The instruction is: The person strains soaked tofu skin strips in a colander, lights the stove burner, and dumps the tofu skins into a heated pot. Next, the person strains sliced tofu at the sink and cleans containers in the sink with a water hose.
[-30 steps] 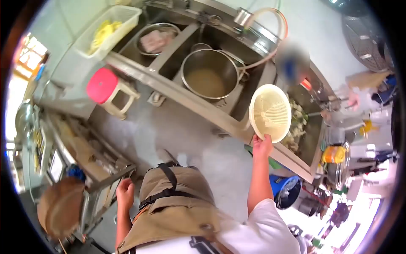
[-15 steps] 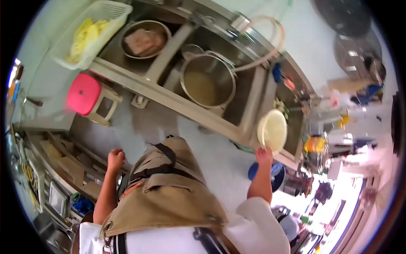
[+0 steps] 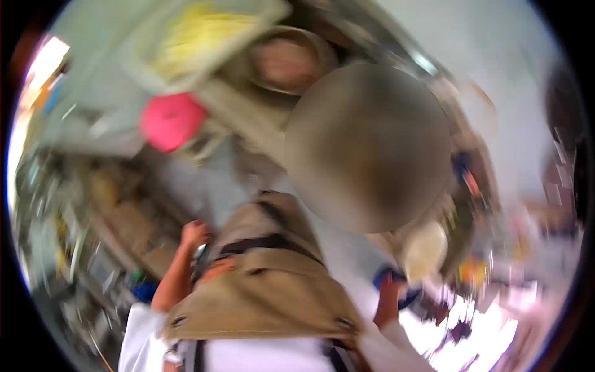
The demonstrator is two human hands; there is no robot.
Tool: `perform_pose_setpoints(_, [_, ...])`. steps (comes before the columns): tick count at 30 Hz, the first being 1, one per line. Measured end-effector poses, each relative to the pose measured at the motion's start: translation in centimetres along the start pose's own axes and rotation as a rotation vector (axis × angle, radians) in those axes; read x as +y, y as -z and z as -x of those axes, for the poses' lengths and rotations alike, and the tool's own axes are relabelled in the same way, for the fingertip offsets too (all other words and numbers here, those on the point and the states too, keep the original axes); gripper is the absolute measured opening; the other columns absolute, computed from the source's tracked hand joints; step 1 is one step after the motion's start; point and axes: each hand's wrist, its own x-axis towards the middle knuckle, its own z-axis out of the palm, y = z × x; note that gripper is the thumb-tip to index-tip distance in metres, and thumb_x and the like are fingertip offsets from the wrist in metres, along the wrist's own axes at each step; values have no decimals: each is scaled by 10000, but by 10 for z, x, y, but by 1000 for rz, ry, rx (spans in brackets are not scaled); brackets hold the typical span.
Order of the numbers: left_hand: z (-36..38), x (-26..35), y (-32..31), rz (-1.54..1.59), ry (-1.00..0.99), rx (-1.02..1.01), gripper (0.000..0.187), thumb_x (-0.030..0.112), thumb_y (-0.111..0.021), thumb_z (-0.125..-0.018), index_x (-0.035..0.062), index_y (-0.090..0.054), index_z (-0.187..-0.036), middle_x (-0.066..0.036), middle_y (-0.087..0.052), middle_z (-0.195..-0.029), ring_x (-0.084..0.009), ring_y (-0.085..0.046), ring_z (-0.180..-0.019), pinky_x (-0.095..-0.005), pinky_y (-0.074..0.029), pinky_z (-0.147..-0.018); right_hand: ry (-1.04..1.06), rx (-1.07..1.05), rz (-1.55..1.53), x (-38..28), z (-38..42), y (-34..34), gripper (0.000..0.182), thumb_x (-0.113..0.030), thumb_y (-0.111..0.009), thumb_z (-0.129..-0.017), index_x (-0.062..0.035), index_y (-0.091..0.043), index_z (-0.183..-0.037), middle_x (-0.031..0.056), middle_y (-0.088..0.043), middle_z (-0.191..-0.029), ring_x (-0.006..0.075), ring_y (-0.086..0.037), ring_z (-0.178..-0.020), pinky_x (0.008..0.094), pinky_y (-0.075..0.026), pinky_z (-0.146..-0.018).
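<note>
My right hand, smeared by motion, is at the near edge of a cream-coloured bowl. Its fingers appear closed on the bowl's rim, and the bowl tilts at the right end of the sink counter. My left hand hangs at my left side, curled into a loose fist with nothing visible in it. It is nearest to my tan apron. A large round grey-brown blur covers the middle of the sink, so what lies there is hidden.
A white basket with yellow pieces stands at the upper left. Beside it, a metal bowl holds pinkish, meat-like food. A pink-topped stool is below the basket. Shelving with a cardboard box lines the left side.
The whole view has swung and blurred, shifting the sink and stool rightward in the picture. My right hand and the cream bowl now appear lower right. The round blur covers the large pot seen before.
</note>
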Motion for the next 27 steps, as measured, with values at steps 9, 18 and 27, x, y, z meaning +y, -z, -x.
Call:
perform_pose_setpoints(9, [63, 32, -11, -493, 149, 139, 615, 538, -558, -717, 11, -666, -1015, -244, -624, -1082, -373, -590, -999, -412, -456, -879, 76, -733, -916, -327, -101, 172, 479, -412, -512, -881, -14, -568, -1142, 176, -640, -999, 259, -606, -964, 396, -468, -815])
perform_pose_setpoints(18, [34, -4, 56, -379, 175, 329, 490, 412, -584, -757, -8, -671, -995, -241, -619, -1091, -368, -593, -1030, -442, -464, -902, 1136, -483, -347, -611, -87, 350, 465, -315, -653, -833, 51, -579, -1111, 207, -653, -996, 284, -635, -928, 357, -486, -822])
perform_pose_setpoints(27, [-71, 48, 206, 1108, -179, 714, 499, 448, -554, -839, 45, -588, -1132, -127, -647, -1048, -286, -613, -954, -435, -487, -809, 1468, -678, -287, -1080, 88, 431, 281, -231, -565, -858, 41, -598, -919, 89, -616, -791, 182, -580, -661, 312, -475, -616])
